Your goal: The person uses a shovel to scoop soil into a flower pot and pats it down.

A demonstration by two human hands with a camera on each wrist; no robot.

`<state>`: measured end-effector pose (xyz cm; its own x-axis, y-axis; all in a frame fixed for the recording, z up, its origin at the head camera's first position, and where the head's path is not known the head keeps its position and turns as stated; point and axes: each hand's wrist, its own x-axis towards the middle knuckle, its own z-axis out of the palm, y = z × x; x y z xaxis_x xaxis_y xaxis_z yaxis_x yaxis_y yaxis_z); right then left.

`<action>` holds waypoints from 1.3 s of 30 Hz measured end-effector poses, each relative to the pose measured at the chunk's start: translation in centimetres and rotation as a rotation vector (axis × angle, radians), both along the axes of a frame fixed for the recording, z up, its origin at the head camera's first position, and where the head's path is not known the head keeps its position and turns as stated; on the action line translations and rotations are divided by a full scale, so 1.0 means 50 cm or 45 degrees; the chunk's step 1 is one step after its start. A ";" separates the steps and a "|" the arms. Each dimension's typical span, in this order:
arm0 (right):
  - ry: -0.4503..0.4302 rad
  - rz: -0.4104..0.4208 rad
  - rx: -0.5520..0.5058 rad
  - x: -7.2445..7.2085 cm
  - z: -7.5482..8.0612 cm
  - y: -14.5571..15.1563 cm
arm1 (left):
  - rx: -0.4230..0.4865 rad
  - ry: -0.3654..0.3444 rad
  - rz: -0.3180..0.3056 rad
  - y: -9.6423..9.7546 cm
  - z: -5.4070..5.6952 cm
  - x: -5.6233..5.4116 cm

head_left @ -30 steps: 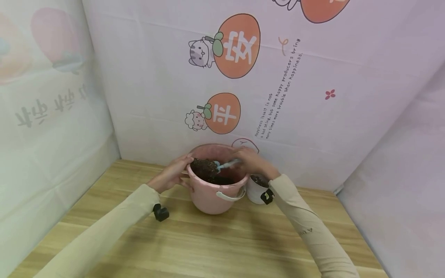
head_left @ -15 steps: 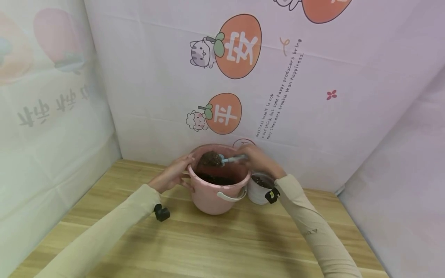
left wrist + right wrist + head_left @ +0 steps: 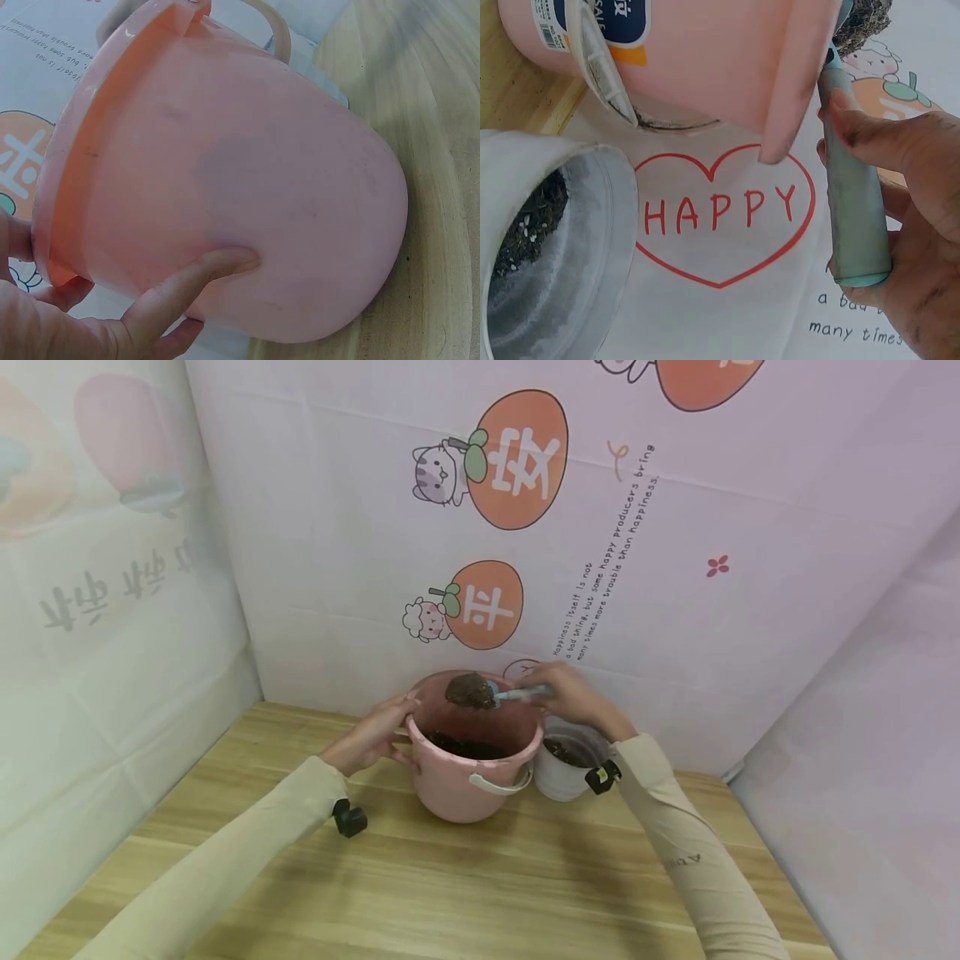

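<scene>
A pink bucket (image 3: 457,793) with dark soil (image 3: 467,747) in its bottom stands on the wooden table. My left hand (image 3: 369,737) grips its left rim; in the left wrist view the thumb (image 3: 202,277) lies along the outer wall. Above the bucket's mouth, toward its back right, my right hand (image 3: 576,697) holds a small trowel (image 3: 517,692) by its grey-green handle (image 3: 855,202). A heaped clump of soil (image 3: 470,691) sits on the blade and hides most of it. Close beside the bucket on the right is a white pot (image 3: 557,783), with soil (image 3: 534,221) low inside.
The bucket's white handle (image 3: 498,787) hangs down its front. A printed white cloth (image 3: 330,552) rises right behind the bucket and pot, and more cloth (image 3: 862,760) encloses the sides. The bare wooden table top (image 3: 450,893) stretches in front.
My right hand has raised the soil-loaded trowel out of the bucket's soil, up and to the right, uncovering more of the white pot. My left hand stays on the rim.
</scene>
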<state>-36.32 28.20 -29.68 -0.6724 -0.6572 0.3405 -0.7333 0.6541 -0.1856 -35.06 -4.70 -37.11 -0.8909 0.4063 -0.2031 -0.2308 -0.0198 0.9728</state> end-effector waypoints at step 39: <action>-0.111 -0.218 -0.053 0.039 0.030 0.167 | 0.045 0.007 -0.022 0.001 -0.003 0.000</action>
<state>-34.35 36.56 -28.19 -0.8012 -0.5173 0.3009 -0.5920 0.7583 -0.2730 -35.04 -4.67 -37.25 -0.8849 0.4282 -0.1833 -0.2258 -0.0501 0.9729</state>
